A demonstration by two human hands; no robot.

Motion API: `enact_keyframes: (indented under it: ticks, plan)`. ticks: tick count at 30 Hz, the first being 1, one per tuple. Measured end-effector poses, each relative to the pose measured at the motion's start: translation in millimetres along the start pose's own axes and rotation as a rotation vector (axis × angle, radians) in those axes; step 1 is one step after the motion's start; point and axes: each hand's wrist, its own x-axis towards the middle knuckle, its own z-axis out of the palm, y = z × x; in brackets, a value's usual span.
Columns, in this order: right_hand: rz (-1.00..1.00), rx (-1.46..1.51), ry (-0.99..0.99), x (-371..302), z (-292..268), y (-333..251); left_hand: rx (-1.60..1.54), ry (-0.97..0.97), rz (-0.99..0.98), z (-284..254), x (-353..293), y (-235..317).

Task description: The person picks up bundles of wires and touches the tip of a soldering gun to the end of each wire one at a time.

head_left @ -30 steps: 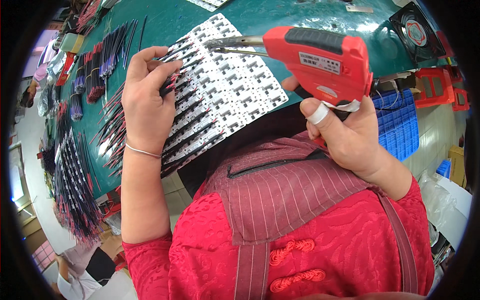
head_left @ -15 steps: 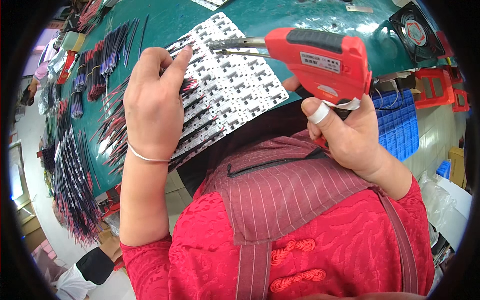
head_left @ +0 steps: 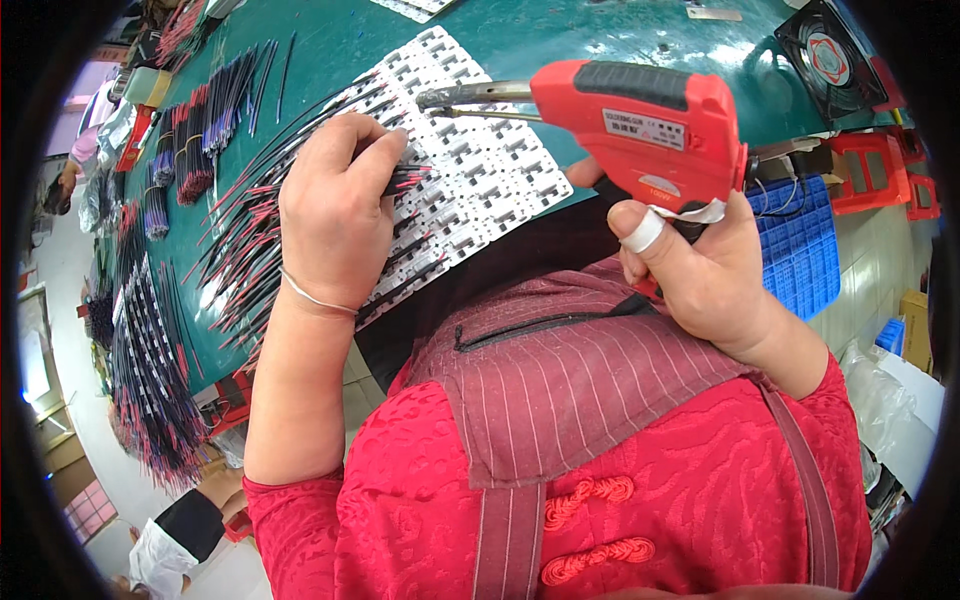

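My right hand (head_left: 700,270) grips a red soldering gun (head_left: 640,135) with a black top pad. White tape is wrapped round my thumb. The gun's metal tip (head_left: 475,94) points left, over a panel of white circuit boards (head_left: 510,165) with rows of small dark parts. Over the panel's left part is my left hand (head_left: 345,195), closed, its fingers curled and thumb and forefinger close together. Red-tipped wires (head_left: 408,180) stick out from under it. Many red and black wires (head_left: 262,235) fan out on its left, several lying across the boards.
Tied wire bundles (head_left: 190,150) lie on the green table (head_left: 330,60) at the left, and a large wire bunch (head_left: 150,370) hangs over its left edge. A black fan (head_left: 828,65) stands at the far right. Blue crate (head_left: 800,250) and red plastic frames (head_left: 870,172) are right of me.
My left hand has moved right and a little toward me, uncovering wires on the panel's far left part. The soldering gun and right hand have hardly moved.
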Motion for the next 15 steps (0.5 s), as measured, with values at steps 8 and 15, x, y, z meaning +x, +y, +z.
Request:
enact_keyframes:
  ticks: [8, 15]
  plan:
    - [-0.053, -0.037, -0.035, 0.2, -0.5, 5.1, 0.047, -0.013, 0.008, 0.7, -0.9, 2.0]
    - [0.006, 0.026, 0.009, -2.4, 0.7, 3.7, 0.041, -0.014, -0.039, 3.8, -1.7, 1.2]
